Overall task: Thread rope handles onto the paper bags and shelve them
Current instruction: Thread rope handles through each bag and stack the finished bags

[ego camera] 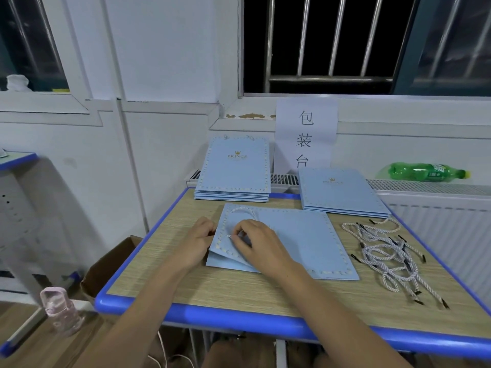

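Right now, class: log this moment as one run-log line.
step: threading | left hand: holds bag edge | right hand: pinches rope end at paper bag | spare ropes: right, loose | stacks: behind

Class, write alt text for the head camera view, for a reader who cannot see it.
Two hands work on a flat light-blue paper bag on a blue-edged table: the left hand holds its edge while the right hand pinches a white rope handle at the bag. Loose rope handles lie to the right, with two bag stacks behind.
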Demonstrator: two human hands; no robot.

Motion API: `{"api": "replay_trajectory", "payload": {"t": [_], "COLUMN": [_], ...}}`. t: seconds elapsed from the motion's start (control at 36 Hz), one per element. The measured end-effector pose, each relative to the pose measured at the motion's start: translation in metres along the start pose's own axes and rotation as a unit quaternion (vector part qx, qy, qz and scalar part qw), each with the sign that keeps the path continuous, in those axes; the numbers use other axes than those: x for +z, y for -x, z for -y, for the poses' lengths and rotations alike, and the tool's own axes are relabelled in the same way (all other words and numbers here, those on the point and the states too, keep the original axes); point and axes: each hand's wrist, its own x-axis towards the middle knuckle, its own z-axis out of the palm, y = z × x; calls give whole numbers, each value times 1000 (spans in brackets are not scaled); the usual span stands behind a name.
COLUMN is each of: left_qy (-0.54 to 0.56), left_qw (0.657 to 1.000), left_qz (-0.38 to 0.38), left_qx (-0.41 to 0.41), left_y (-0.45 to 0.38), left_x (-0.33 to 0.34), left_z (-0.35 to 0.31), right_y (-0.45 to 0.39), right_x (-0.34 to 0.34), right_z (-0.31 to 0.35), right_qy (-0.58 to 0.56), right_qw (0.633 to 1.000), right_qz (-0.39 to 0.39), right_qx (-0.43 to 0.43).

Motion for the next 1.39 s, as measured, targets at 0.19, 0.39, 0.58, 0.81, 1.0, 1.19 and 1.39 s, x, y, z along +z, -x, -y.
{"api": "replay_trajectory", "payload": {"t": [0.19, 0.39, 0.58, 0.81, 1.0, 1.19, 1.39], "left_qy": [11, 34, 65, 110, -13, -166, -311], "left_qw": [1000, 998, 996, 990, 999, 983, 947], "left_qz": [-27, -52, -28, -7, -35, 12, 40], "left_qx": [0, -23, -57, -91, 3, 83, 75], "left_y": [-1, -3, -5, -7, -4, -3, -21], "left_x": [1, 4, 4, 6, 12, 16, 22], "left_z": [0, 4, 2, -3, 10, 11, -10], "right_y": [-2, -3, -5, -4, -4, -3, -5], "right_x": [1, 4, 5, 4, 2, 1, 5], "right_z": [3, 1, -3, 0, -2, 3, -3], "right_qy": [-11, 13, 13, -22, -125, -124, -98], "right_qw": [1000, 1000, 999, 999, 988, 991, 994], "right_qz": [5, 10, -17, -1, -30, 4, -55], "right_qx": [7, 19, 25, 49, 83, 49, 13]}}
